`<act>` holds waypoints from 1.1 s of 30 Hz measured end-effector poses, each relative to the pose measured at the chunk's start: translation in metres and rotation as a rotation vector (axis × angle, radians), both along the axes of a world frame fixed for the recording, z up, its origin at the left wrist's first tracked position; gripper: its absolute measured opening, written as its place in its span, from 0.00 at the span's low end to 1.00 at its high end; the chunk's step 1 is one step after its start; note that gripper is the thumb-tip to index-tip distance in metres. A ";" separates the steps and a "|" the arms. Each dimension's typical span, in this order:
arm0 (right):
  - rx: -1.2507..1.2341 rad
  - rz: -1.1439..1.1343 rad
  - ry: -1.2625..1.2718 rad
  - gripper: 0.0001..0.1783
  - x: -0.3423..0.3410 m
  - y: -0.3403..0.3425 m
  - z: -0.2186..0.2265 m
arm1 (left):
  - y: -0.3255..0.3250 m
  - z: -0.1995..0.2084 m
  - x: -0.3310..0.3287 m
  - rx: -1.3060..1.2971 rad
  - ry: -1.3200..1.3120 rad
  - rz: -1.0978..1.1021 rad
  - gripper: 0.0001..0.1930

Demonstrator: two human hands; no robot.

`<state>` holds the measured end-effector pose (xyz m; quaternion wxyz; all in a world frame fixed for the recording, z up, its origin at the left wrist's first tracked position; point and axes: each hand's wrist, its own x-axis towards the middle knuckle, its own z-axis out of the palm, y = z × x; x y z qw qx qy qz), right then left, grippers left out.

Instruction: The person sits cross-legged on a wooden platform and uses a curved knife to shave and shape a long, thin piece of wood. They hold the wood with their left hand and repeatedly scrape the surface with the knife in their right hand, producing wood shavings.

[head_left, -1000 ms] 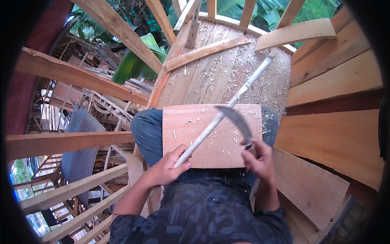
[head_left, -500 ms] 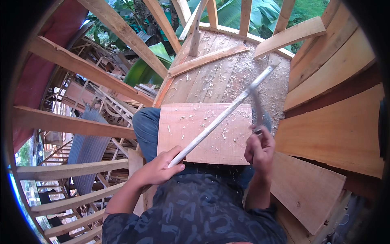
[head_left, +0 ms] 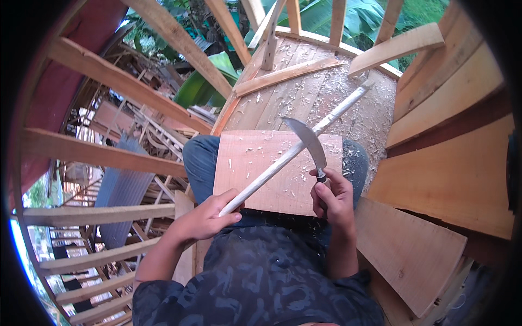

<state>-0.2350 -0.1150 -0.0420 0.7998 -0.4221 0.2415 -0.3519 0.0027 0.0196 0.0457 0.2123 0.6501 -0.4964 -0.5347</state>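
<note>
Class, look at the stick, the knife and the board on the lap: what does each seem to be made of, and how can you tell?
Stick: probably wood, pale and matt, with a streaky surface.
Knife: likely a steel blade, thin, grey and faintly shiny; the dark handle is mostly covered, its material unclear.
Board: wood, seemingly unpainted, pinkish, with faint grain lines.

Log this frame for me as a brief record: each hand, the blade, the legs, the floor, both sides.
Left hand: gripping a pale stick toward its near end
Right hand: gripping a curved knife by its dark handle
Blade: overlaps the stick in view; contact cannot be told
Legs: wooden board lying across
Floor: planks strewn with shavings
Left side: wooden rails, corrugated sheet beyond
Right side: broad planks
</note>
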 end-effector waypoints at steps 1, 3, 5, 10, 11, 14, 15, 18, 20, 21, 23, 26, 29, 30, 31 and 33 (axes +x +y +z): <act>-0.009 0.082 0.026 0.16 0.002 0.003 0.005 | 0.001 -0.003 0.002 -0.017 -0.003 -0.008 0.11; -0.028 0.243 0.078 0.14 0.003 0.009 0.014 | 0.006 -0.011 0.006 -0.022 0.001 -0.014 0.12; -0.116 0.125 0.111 0.14 -0.001 0.005 0.007 | 0.008 -0.008 0.008 -0.009 0.006 -0.014 0.12; -0.057 0.036 0.118 0.14 -0.005 0.001 0.007 | 0.003 -0.011 0.014 -0.009 -0.003 -0.017 0.16; -0.087 0.054 0.111 0.14 -0.007 0.000 0.005 | 0.002 -0.008 0.015 0.009 -0.006 -0.020 0.16; -0.026 -0.038 0.095 0.14 0.002 0.003 0.009 | 0.000 -0.009 0.018 0.031 0.001 -0.029 0.17; 0.003 -0.025 0.096 0.14 0.004 0.005 0.011 | 0.000 -0.016 0.021 0.011 0.011 -0.033 0.17; -0.105 -0.110 0.084 0.14 0.002 0.005 -0.003 | -0.003 -0.015 0.021 0.000 0.054 -0.035 0.17; -0.219 -0.262 0.156 0.15 0.008 0.010 -0.008 | -0.008 -0.015 0.016 -0.020 0.077 -0.048 0.16; -0.248 -0.351 0.193 0.15 0.017 0.018 -0.010 | -0.015 -0.016 0.016 -0.046 0.081 -0.070 0.14; -0.286 -0.581 0.244 0.15 0.023 0.017 -0.014 | -0.018 -0.014 0.017 0.040 0.173 -0.036 0.13; -0.199 -0.909 0.186 0.12 0.005 -0.010 -0.010 | -0.013 -0.009 0.019 0.270 0.367 0.106 0.12; -0.297 -0.750 0.210 0.12 -0.010 -0.017 -0.006 | -0.009 -0.014 0.023 0.205 0.294 0.126 0.12; -0.276 -0.646 0.139 0.13 -0.008 -0.012 -0.006 | -0.011 -0.013 0.024 0.137 0.206 0.077 0.12; -0.279 -0.458 0.145 0.13 -0.006 -0.007 -0.007 | -0.011 -0.012 0.025 0.076 0.114 0.035 0.12; -0.277 -0.081 0.150 0.15 -0.002 0.001 -0.009 | -0.011 -0.012 0.024 0.009 0.083 -0.023 0.12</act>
